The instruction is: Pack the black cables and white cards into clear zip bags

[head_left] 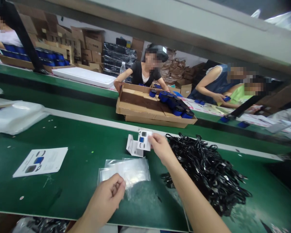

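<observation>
My right hand pinches a small printed leaflet between thumb and fingers. Directly behind it, more folded white leaflets stand on the green bench. My left hand is closed, knuckles up, at the near edge of a spread of clear plastic bags. Thin clear film shows at its fingertips, so it appears to grip one bag; the curled fingers partly hide the hold. To the right of my right forearm lies a large tangled heap of black cables.
A stack of printed sheets lies at left, with clear plastic sheeting behind it. Across the bench, a co-worker is behind a cardboard tray holding blue-and-black round items. Other people work along the far line.
</observation>
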Tool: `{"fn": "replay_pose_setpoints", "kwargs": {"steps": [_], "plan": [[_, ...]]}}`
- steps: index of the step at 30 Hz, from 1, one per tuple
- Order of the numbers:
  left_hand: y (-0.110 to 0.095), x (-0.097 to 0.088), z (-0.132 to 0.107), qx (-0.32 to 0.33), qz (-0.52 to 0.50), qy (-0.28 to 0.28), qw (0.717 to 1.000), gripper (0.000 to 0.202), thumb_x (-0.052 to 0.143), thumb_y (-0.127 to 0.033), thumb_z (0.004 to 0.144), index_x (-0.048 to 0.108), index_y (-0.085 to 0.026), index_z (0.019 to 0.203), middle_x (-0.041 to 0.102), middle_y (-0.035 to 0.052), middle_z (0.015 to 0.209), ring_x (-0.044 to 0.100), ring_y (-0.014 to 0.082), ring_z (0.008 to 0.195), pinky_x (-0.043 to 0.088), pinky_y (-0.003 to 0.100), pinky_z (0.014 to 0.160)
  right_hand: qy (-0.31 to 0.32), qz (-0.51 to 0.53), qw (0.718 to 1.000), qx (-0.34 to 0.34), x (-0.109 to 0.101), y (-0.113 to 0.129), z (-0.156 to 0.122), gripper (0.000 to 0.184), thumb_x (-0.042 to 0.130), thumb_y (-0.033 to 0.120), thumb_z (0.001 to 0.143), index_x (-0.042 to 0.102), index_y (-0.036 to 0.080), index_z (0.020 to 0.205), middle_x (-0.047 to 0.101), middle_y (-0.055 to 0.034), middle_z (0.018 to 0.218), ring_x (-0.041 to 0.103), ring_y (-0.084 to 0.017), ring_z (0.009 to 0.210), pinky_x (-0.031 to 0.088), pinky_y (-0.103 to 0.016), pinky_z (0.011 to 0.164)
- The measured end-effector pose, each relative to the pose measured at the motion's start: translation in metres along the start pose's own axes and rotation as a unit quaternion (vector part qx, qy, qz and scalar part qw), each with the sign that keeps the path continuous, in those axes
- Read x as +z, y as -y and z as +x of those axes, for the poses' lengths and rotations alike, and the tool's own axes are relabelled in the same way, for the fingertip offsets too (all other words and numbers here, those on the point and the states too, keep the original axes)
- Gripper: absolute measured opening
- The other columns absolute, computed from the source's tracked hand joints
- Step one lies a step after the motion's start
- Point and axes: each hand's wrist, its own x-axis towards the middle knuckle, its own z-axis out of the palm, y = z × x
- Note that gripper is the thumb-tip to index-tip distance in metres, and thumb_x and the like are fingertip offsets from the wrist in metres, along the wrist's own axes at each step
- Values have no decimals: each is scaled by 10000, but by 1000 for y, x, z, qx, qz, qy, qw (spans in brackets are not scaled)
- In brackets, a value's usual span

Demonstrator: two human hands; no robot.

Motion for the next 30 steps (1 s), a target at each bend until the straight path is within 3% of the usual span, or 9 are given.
{"fn": "replay_pose_setpoints", "kwargs": {"steps": [2, 5, 10, 13, 15, 19, 22, 25, 30], "plan": [[-5, -2, 2, -51, -96, -16, 994, 254, 421, -368, 873, 472, -207, 683, 565, -54, 521, 527, 101, 402, 402, 189, 415, -40, -13, 998, -53, -14, 5, -39, 238, 427, 240, 943, 517, 185, 730, 538, 19, 709, 525, -130, 687, 412, -226, 607], [-16, -3, 6, -59, -184, -50, 980, 252, 468, -392, 856, 489, -196, 699, 654, -9, 602, 637, 137, 522, 502, 222, 491, 2, -137, 977, -164, -15, 1, -94, 221, 444, 274, 917, 491, 205, 712, 530, 7, 667, 487, -145, 593, 365, -245, 537], [-28, 12, 11, 8, -143, -136, 980, 216, 506, -336, 823, 466, -201, 659, 485, -82, 514, 503, 83, 442, 419, 168, 431, 5, -173, 951, -257, 33, -26, -130, 201, 380, 167, 903, 466, 212, 727, 559, -35, 755, 544, -189, 710, 428, -291, 623], [-30, 20, 12, 25, -119, -192, 974, 208, 500, -315, 820, 434, -211, 652, 386, -104, 490, 399, 68, 405, 343, 156, 395, -116, -52, 968, -216, 66, -43, -140, 111, 461, 239, 882, 513, 221, 978, 573, -103, 1013, 571, -238, 928, 478, -373, 775], [-32, 21, 13, 36, -107, -220, 969, 202, 467, -308, 836, 424, -216, 661, 396, -100, 496, 405, 72, 407, 352, 161, 395, -138, 68, 976, -154, 83, -51, -148, 414, 553, 332, 843, 419, 208, 1214, 565, -152, 1139, 608, -252, 943, 520, -379, 768], [-38, 18, 14, 59, -85, -236, 966, 196, 446, -278, 845, 435, -216, 660, 453, -88, 481, 461, 80, 409, 376, 160, 397, -68, 174, 982, -41, 86, -56, -155, 256, 472, 381, 911, 568, 167, 1015, 680, -88, 737, 653, -200, 554, 533, -287, 487], [-42, 15, 13, 78, -66, -222, 970, 202, 451, -253, 851, 459, -209, 654, 509, -77, 466, 516, 87, 424, 426, 164, 441, -150, 60, 977, -138, 65, -54, -149, 202, 489, 251, 906, 616, 188, 762, 644, -47, 618, 637, -182, 547, 515, -273, 528], [-42, 16, 11, 98, -45, -205, 973, 217, 443, -253, 869, 474, -206, 660, 536, -68, 474, 523, 89, 408, 420, 164, 413, -182, -99, 929, -307, 49, -54, -145, 195, 470, 133, 878, 652, 198, 881, 653, -64, 715, 637, -183, 625, 498, -273, 580], [-38, 22, 4, 159, 34, -195, 967, 193, 464, -209, 871, 520, -200, 687, 590, -47, 534, 575, 101, 474, 453, 174, 489, -175, -308, 877, -324, 47, -55, -144, 264, 377, 143, 917, 623, 152, 1013, 610, -58, 676, 592, -188, 548, 447, -274, 504]]}}
